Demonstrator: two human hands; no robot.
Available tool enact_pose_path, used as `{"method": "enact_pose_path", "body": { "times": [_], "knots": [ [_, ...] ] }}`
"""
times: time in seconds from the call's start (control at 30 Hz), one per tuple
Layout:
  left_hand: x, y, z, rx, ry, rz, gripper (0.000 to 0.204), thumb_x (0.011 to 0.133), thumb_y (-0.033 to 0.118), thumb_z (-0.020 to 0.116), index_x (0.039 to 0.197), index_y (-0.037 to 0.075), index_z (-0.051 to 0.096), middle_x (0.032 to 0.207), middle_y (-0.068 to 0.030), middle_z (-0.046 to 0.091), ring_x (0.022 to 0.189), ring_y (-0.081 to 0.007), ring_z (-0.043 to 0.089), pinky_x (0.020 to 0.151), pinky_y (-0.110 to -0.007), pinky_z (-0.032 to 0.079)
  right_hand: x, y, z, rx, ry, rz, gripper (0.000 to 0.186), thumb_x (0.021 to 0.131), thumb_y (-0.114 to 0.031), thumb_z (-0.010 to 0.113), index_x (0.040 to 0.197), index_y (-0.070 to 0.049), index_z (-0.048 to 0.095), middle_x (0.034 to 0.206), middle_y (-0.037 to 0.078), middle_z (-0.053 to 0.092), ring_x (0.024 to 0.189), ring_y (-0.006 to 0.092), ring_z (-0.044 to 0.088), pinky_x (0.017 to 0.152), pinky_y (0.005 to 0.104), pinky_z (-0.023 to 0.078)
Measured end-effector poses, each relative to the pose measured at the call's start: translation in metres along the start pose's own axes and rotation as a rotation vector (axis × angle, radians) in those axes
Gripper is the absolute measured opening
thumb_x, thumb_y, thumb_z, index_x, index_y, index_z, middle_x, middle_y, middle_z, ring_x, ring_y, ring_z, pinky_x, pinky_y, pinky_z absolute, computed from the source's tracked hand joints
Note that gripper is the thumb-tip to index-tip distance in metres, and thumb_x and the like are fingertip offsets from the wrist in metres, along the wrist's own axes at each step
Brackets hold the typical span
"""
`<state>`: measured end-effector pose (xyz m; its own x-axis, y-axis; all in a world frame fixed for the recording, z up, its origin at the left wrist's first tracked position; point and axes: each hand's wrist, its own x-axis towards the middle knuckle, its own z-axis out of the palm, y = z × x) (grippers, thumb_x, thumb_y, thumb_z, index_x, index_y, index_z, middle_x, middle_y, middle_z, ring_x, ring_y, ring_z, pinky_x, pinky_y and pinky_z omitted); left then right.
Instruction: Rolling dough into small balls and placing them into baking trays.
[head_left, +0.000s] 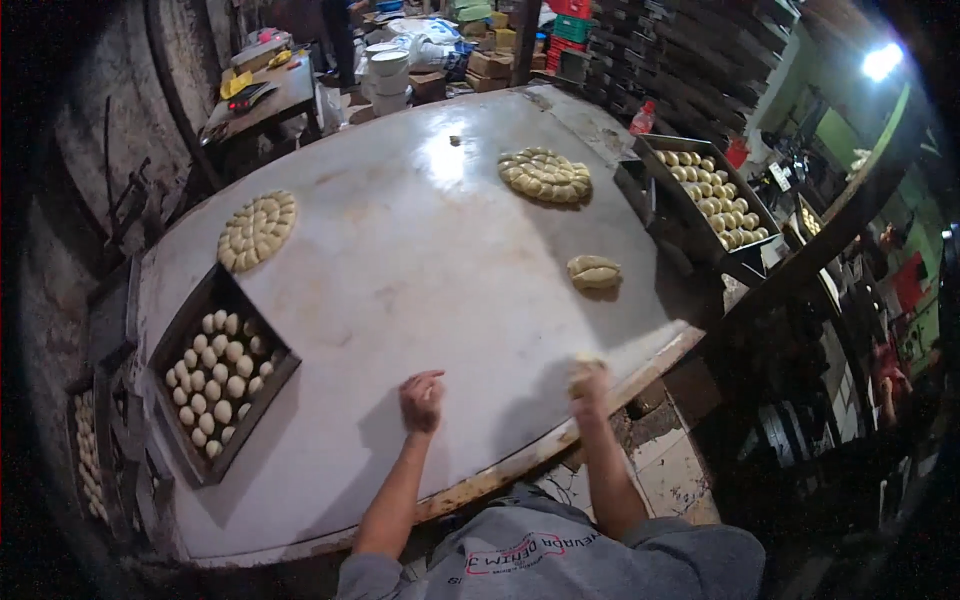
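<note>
My right hand (pixel 588 388), slightly blurred, grips a pale lump of dough (pixel 585 365) over the near right part of the marble-like worktop (pixel 350 260). To its left, my left hand (pixel 421 398) hovers at or on the surface, fingers loosely bent and apart, holding nothing; whether it touches is unclear. A folded dough piece (pixel 593 271) lies beyond my right hand. Two round mats of portioned dough pieces, one at left (pixel 256 230) and one at back right (pixel 545 175), rest on the top. A metal tray of dough balls (pixel 293 365) sits to my left.
Another tray of balls (pixel 762 222) is at the right edge beside a post (pixel 775 290); a red-capped bottle (pixel 642 120) stands behind it. More trays (pixel 85 455) are low at left. A side table (pixel 260 115), white buckets (pixel 388 75) and stacked boxes (pixel 490 70) line the back, where someone's legs (pixel 340 45) show.
</note>
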<state>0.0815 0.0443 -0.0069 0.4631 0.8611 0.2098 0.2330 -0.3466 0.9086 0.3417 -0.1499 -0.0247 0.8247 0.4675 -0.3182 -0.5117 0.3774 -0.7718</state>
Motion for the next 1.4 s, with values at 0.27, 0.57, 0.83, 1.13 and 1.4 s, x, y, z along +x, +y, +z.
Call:
{"method": "enact_pose_path", "body": {
  "times": [0.27,0.57,0.83,1.13,1.4],
  "knots": [
    [-0.037,-0.020,-0.071,-0.063,0.039,-0.133,0.033,0.089,0.033,0.064,0.092,0.001,0.064,0.077,-0.0120,0.067,0.070,-0.0179,0.063,0.063,-0.032,0.049,-0.117,0.062,0.170,-1.434,-1.074,-0.009,0.036,0.086,-0.024,0.067,0.114,-0.001,0.061,0.072,0.004,0.064,0.064,0.0109,0.055,0.060,0.0267,0.047],
    [-0.058,0.016,-0.119,0.632,0.089,0.422,0.028,0.074,0.031,0.075,0.075,0.005,0.064,0.076,-0.0112,0.062,0.083,-0.0283,0.058,0.075,-0.039,0.048,-0.035,-0.004,0.043,-1.761,-0.584,-1.105,0.046,0.082,-0.039,0.066,0.115,-0.010,0.054,0.109,0.014,0.053,0.101,0.0336,0.048,0.087,0.0461,0.036],
    [0.039,0.035,-0.012,0.716,0.382,-0.159,0.013,0.077,0.018,0.057,0.071,0.008,0.062,0.082,-0.0106,0.063,0.085,-0.0318,0.057,0.076,-0.041,0.048,0.074,0.040,0.124,-1.703,-0.200,-0.914,0.023,0.081,-0.026,0.059,0.088,-0.004,0.060,0.090,0.015,0.059,0.093,0.0326,0.053,0.085,0.0447,0.040],
    [-0.073,0.025,-0.040,0.724,0.224,-0.177,0.017,0.073,0.012,0.066,0.084,0.005,0.055,0.092,-0.0142,0.054,0.090,-0.0354,0.053,0.080,-0.048,0.045,0.029,-0.006,0.029,-1.453,-0.713,-1.121,0.015,0.073,-0.012,0.061,0.087,-0.006,0.061,0.086,0.015,0.061,0.087,0.0306,0.058,0.082,0.0442,0.045],
    [0.045,0.005,-0.031,0.707,0.487,-0.616,0.019,0.075,0.020,0.054,0.083,0.006,0.065,0.090,-0.0173,0.065,0.081,-0.0383,0.063,0.071,-0.047,0.051,0.109,0.020,0.124,-1.543,-0.320,-0.827,0.015,0.078,-0.016,0.063,0.084,-0.003,0.059,0.091,0.016,0.056,0.091,0.0343,0.049,0.086,0.0441,0.038]
  ]
}}
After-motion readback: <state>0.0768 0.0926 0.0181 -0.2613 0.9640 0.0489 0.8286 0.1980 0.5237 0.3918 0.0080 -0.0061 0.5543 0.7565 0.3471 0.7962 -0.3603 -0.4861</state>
